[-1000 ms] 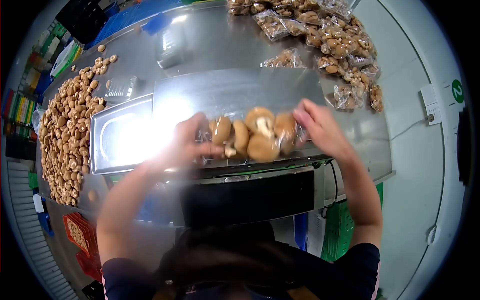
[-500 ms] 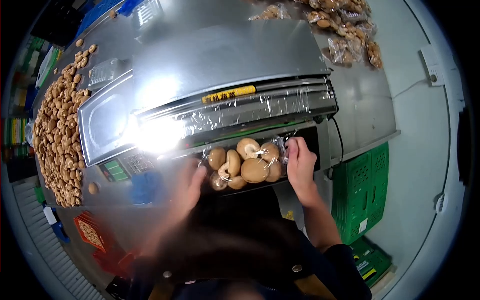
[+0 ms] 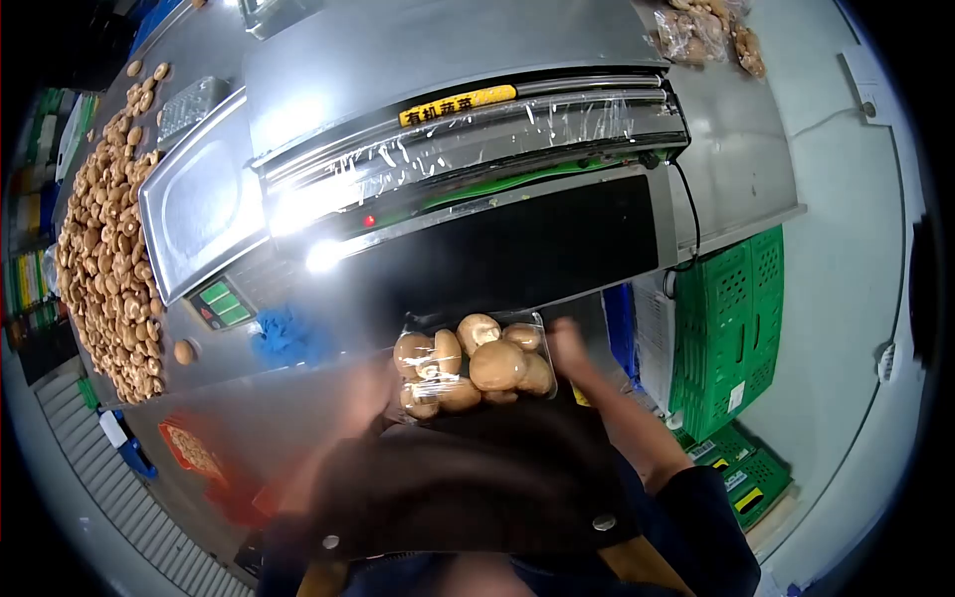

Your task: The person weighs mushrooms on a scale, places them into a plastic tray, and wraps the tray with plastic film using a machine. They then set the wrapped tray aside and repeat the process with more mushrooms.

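A clear film-wrapped pack of brown mushrooms (image 3: pixel 497 366) is held close in front of the dark apron, below the wrapping machine's front edge. My left hand (image 3: pixel 370 390), smeared by motion, grips its left end. At the right end, my right hand (image 3: pixel 569 348) has its fingers closed against the wrap, partly hidden behind the pack. Above them is the film wrapping machine (image 3: pixel 468 164), with clear film stretched along its rollers and a bare black plate (image 3: pixel 517 244) at its front.
A heap of loose mushrooms (image 3: pixel 104 259) covers the table's left side, beside a metal scale pan (image 3: pixel 204 199) and a clear tray (image 3: pixel 192 109). A blue crumpled cloth (image 3: pixel 286 335) lies near the front edge. Bagged mushrooms (image 3: pixel 696 35) sit back right; green crates (image 3: pixel 731 333) stand below.
Both hands have drawn the mushroom pack off the black plate toward my body. The wrap now looks tucked closer around the ends. The camera view has shifted slightly.
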